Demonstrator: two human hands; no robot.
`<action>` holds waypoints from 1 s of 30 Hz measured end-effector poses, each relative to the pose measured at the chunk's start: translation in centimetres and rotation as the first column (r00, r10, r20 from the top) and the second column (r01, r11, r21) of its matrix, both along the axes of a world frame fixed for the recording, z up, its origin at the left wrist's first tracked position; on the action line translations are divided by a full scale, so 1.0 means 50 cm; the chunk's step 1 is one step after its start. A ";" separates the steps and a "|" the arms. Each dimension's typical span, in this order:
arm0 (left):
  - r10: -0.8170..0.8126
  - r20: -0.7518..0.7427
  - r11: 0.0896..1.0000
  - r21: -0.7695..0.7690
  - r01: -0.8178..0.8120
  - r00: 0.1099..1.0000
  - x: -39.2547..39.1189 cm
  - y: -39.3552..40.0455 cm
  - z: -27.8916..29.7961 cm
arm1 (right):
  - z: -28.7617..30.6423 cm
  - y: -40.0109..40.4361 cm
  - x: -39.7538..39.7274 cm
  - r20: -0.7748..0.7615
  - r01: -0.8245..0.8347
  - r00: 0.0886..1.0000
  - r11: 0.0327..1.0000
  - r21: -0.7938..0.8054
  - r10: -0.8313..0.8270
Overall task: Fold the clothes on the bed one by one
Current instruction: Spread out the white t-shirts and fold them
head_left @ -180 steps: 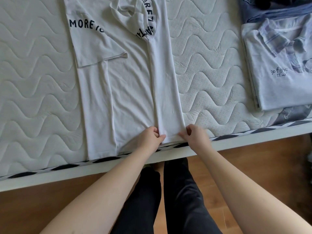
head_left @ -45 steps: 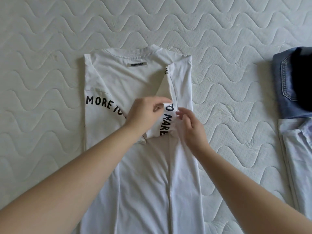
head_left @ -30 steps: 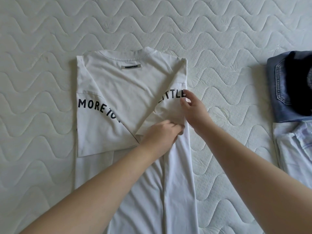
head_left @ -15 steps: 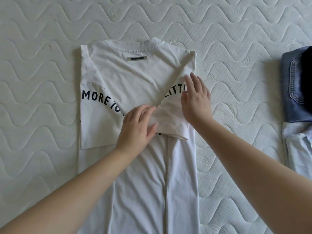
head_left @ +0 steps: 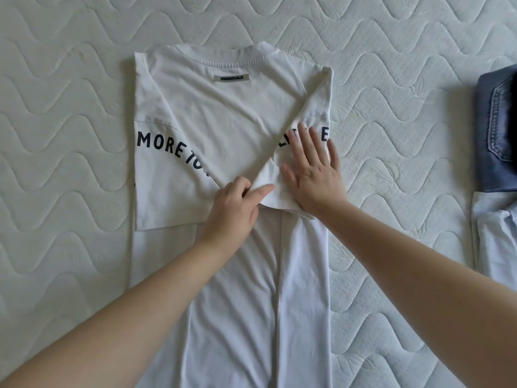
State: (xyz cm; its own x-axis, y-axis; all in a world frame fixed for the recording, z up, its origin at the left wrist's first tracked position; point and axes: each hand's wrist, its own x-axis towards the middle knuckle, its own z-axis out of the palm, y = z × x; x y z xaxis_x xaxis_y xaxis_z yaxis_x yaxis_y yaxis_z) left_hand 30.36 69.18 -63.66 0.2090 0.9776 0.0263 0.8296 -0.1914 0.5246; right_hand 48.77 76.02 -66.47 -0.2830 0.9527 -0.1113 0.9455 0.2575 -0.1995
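White quilted mattress (head_left: 70, 191) carries the white T-shirt (head_left: 223, 119), lying back up with both sides folded inward. Left hand (head_left: 233, 211) pinches the corner of the right sleeve (head_left: 282, 189) between thumb and fingers. Right hand (head_left: 313, 172) presses this sleeve flat, fingers straight and spread. Neck label (head_left: 231, 78) reads "ESSENTIALS"; the left sleeve shows "MORE TO".
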 end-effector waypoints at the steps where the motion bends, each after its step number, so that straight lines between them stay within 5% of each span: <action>1: 0.001 0.014 1.000 0.003 -0.001 1.000 -0.002 -0.002 -0.004 | 0.003 -0.019 0.000 0.000 -0.027 1.000 1.000 0.014 0.027; 17: -0.181 -0.517 0.961 0.089 0.262 0.837 0.001 -0.073 -0.051 | -0.017 -0.180 0.061 0.021 0.062 0.998 0.994 -0.085 -0.060; 22: -0.159 -0.520 0.973 0.062 0.223 0.839 0.013 -0.111 -0.047 | -0.001 -0.266 0.072 -0.021 0.036 0.999 0.999 -0.023 -0.036; 30: -0.135 -0.457 0.989 -0.014 0.145 0.879 -0.008 -0.221 -0.038 | 0.016 -0.424 0.057 -0.045 0.017 0.999 0.990 -0.141 -0.023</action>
